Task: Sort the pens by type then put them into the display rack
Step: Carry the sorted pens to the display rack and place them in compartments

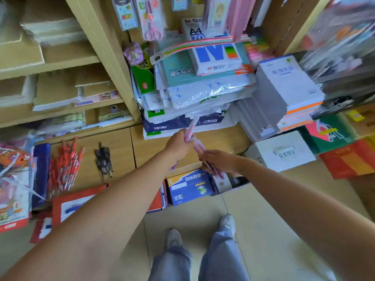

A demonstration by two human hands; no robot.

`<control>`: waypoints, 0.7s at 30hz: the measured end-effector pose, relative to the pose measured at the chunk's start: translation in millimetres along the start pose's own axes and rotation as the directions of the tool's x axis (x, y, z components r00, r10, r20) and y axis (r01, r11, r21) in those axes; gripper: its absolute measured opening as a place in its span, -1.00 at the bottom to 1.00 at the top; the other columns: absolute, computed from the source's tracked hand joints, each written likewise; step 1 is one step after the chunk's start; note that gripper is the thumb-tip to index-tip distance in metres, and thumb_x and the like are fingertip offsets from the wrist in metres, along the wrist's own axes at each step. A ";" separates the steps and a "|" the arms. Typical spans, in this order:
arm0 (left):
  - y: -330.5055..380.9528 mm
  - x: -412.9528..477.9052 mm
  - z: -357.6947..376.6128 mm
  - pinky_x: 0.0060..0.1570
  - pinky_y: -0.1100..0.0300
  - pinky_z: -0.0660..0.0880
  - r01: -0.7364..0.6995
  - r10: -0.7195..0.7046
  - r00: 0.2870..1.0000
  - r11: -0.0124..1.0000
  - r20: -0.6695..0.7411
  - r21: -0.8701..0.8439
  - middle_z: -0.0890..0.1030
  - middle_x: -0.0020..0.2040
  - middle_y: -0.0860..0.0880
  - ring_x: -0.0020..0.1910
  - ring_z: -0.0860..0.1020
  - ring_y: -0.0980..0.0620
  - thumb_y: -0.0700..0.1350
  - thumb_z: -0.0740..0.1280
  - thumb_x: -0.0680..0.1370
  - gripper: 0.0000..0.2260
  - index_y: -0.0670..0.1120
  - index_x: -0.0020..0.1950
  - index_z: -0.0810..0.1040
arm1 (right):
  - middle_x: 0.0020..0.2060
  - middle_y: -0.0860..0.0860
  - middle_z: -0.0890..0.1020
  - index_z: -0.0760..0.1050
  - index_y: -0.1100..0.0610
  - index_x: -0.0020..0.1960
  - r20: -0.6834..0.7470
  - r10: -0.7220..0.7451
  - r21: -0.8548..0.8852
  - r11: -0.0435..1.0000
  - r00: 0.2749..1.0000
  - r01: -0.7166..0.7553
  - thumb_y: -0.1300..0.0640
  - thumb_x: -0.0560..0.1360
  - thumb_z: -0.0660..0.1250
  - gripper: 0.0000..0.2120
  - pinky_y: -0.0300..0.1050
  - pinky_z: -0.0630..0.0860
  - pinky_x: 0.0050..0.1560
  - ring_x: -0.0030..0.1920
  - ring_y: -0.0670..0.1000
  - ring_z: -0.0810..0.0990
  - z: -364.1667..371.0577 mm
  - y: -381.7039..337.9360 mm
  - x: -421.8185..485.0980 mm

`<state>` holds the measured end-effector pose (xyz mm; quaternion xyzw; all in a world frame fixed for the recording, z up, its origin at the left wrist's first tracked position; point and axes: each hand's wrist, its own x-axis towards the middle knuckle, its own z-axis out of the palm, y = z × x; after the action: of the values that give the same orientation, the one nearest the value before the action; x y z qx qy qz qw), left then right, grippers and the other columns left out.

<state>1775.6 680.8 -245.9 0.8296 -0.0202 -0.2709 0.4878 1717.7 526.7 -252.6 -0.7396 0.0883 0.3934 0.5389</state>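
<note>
My left hand (179,145) grips a small bunch of pink pens (191,127) that point up and away over the wooden counter (213,138). My right hand (220,161) holds more pink pens (213,169) just below and to the right, and the two bunches meet between the hands. A heap of red pens (65,167) lies on the counter at the left. Beside it lies a smaller pile of dark pens (103,159). The picture is motion-blurred, so single pens are hard to tell apart.
Stacks of paper packs and notebooks (203,78) fill the counter's back. A white box (282,153) stands at the right. Blue boxes (188,185) sit below the counter edge. Wooden shelves (50,63) rise at the left. My feet stand on the tiled floor (263,230).
</note>
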 end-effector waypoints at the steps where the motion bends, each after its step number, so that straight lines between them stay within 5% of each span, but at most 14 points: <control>1: 13.5 1.1 12.3 -0.42 0.18 0.27 -0.005 0.004 1.000 1.000 0.027 0.010 0.55 -0.35 0.19 -0.32 0.40 0.06 -0.10 0.34 0.46 -0.94 0.04 -0.18 0.49 | -0.42 0.06 0.43 0.37 0.13 -0.18 -0.043 0.003 0.011 1.000 0.999 -0.003 -0.01 0.65 0.09 -0.69 -0.22 0.27 -0.63 -0.52 0.00 0.34 -11.9 6.4 -11.1; 5: 64.4 18.1 71.6 -0.34 0.13 0.42 -0.005 0.003 0.999 0.997 0.032 0.076 0.64 -0.01 0.03 -0.23 0.55 -0.16 0.03 0.33 0.43 -0.80 0.00 0.01 0.60 | -0.51 -0.02 0.39 0.32 0.10 -0.23 -0.150 -0.011 0.030 0.999 0.989 0.016 -0.13 0.63 0.09 -0.62 -0.20 0.18 -0.55 -0.56 -0.04 0.25 -68.9 35.1 -60.0; 7: 86.4 29.4 109.2 -0.32 0.16 0.39 -0.027 0.019 0.996 0.995 0.084 0.101 0.67 -0.03 0.00 -0.19 0.55 -0.25 0.14 0.26 0.46 -0.71 -0.01 -0.05 0.64 | -0.59 -0.06 0.39 0.33 0.12 -0.26 -0.176 -0.006 0.000 1.000 0.984 0.006 -0.06 0.65 0.08 -0.62 -0.23 0.21 -0.61 -0.60 -0.04 0.27 -101.7 49.1 -86.5; 10: 126.7 41.8 170.6 -0.36 0.11 0.36 -0.064 0.042 0.989 0.986 0.139 0.156 0.63 -0.16 -0.21 -0.20 0.54 -0.33 0.06 0.28 0.50 -0.74 -0.08 -0.05 0.67 | -0.50 0.02 0.45 0.36 0.11 -0.21 -0.227 0.013 -0.057 0.998 0.974 -0.027 -0.01 0.65 0.10 -0.69 -0.15 0.32 -0.48 -0.56 -0.01 0.38 -152.3 73.9 -119.6; 12: 155.4 48.2 209.9 -0.43 0.13 0.33 -0.073 0.051 0.986 0.988 0.158 0.138 0.57 -0.23 -0.32 -0.28 0.53 -0.24 -0.01 0.29 0.52 -0.76 -0.13 -0.04 0.67 | -0.47 0.07 0.45 0.37 0.14 -0.20 -0.259 0.027 -0.039 0.998 0.966 -0.038 0.03 0.64 0.10 -0.70 -0.09 0.36 -0.34 -0.59 -0.03 0.39 -185.1 93.6 -138.7; 15: 190.2 60.5 262.1 -0.41 0.22 0.29 -0.046 0.027 0.984 0.993 0.177 0.106 0.50 -0.40 -0.08 -0.50 0.37 -0.01 0.06 0.30 0.53 -0.70 -0.17 -0.05 0.61 | -0.62 0.08 0.45 0.37 0.16 -0.22 -0.256 0.034 -0.016 0.999 0.966 -0.040 -0.05 0.66 0.04 -0.61 -0.09 0.45 -0.18 -0.60 0.03 0.38 -226.9 115.3 -165.6; 21: 242.1 99.1 326.7 -0.41 0.25 0.33 -0.038 0.015 0.975 0.994 0.222 0.103 0.56 -0.35 -0.14 -0.51 0.39 0.01 0.01 0.32 0.54 -0.71 -0.23 -0.12 0.61 | -0.58 0.10 0.49 0.38 0.22 -0.26 -0.295 0.065 -0.056 0.995 0.953 -0.085 -0.08 0.68 -0.05 -0.49 -0.33 0.46 -0.24 -0.50 0.05 0.44 -298.2 139.8 -191.7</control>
<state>1762.6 263.8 -213.2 0.8187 -0.0999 -0.3536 0.4412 1655.9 155.6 -191.8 -0.8037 0.1818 0.3026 0.4791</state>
